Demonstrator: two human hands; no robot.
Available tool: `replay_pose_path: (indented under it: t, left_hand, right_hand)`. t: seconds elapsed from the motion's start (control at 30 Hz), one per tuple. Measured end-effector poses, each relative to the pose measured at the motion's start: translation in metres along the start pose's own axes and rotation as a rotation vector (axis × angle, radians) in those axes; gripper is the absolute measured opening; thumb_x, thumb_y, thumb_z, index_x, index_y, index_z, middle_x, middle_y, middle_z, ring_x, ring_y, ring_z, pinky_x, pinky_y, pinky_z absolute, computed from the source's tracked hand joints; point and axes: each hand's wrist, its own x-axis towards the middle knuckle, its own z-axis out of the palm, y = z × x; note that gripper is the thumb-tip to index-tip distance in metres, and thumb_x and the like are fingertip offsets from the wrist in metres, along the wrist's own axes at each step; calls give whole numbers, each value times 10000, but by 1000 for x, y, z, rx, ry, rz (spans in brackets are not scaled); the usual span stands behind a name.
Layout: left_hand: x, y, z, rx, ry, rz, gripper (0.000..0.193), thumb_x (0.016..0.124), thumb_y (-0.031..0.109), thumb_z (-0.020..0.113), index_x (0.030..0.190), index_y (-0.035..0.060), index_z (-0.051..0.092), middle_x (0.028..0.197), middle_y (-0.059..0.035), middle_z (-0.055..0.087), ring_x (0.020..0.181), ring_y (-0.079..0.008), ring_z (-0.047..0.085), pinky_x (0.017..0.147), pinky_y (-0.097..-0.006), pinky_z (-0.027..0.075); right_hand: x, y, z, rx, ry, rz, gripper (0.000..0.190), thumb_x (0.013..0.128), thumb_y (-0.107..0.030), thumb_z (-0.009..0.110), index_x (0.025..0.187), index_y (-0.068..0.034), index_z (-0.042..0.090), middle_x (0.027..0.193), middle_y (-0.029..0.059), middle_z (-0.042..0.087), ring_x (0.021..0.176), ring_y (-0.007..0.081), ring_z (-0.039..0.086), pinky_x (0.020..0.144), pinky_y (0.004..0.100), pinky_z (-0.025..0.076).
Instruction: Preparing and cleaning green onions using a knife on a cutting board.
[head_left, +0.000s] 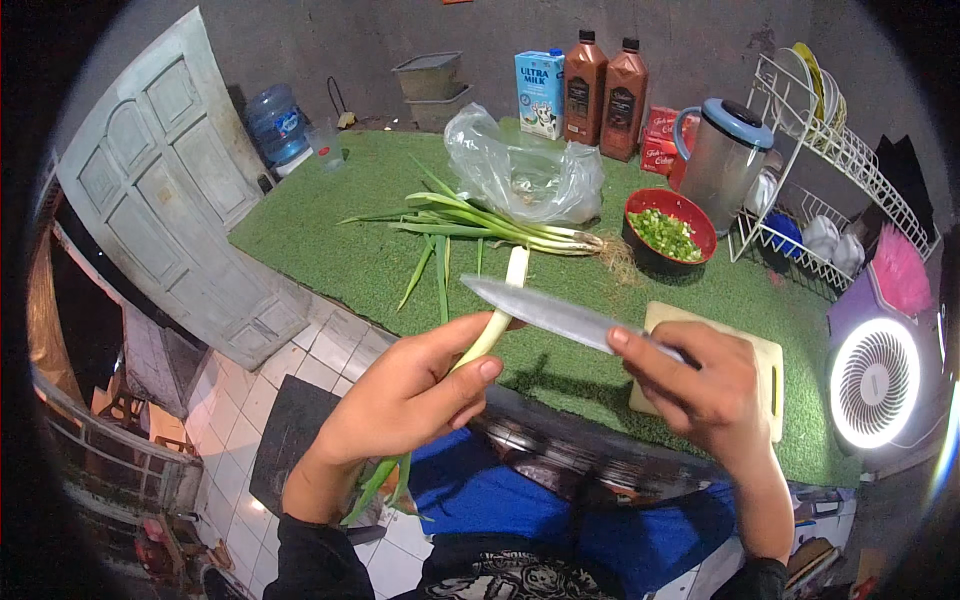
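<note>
My left hand (409, 394) grips a green onion stalk (493, 330), its white end pointing up and away from me. The stalk's green leaves (379, 480) hang below my wrist. In my right hand (701, 382) is a kitchen knife (555, 313), its blade lying across the white part of the stalk. Whether the edge has entered the stalk cannot be told. Beyond the blade lies a bunch of green onions (487, 221) with roots at its right end. A red and black bowl (667, 266) holds chopped green onion (664, 234).
A cream cutting board (775, 367) lies partly under my right hand on the green turf-like table cover (315, 225). Behind the bunch sits a clear plastic bag (525, 169). Milk carton (540, 94), brown bottles (585, 90), pitcher (720, 165), dish rack (847, 150) and lit round fan (874, 382) stand around.
</note>
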Motion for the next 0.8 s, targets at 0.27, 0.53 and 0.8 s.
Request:
replay_pose_path:
  t: [0.27, 0.53, 0.8]
  left_hand:
    - [-2, 10, -6, -88, -128, -120, 471, 1012, 231, 457, 1374, -67, 410, 609, -62, 492, 445, -77, 422, 387, -202, 315]
    - [-5, 6, -7, -277, -202, -76, 498, 1011, 249, 455, 1336, -127, 415, 584, -90, 494, 402, -93, 411, 364, -212, 319]
    - [-8, 3, -9, -338, -231, -65, 518, 1005, 231, 461, 1354, -144, 384, 583, -89, 481, 391, -91, 387, 349, -217, 300]
  right_hand:
    - [-5, -1, -1, 112, 84, 45, 484, 697, -5, 745, 1156, -149, 698, 790, 65, 614, 610, 195, 596, 534, 304, 476]
    - [-4, 3, 6, 139, 130, 144, 458, 689, -27, 773, 1126, -149, 713, 809, 57, 637, 636, 189, 609, 537, 296, 469]
    - [-3, -2, 5, 156, 61, 96, 439, 722, -8, 746, 1145, -115, 700, 801, 68, 625, 626, 193, 604, 539, 304, 478]
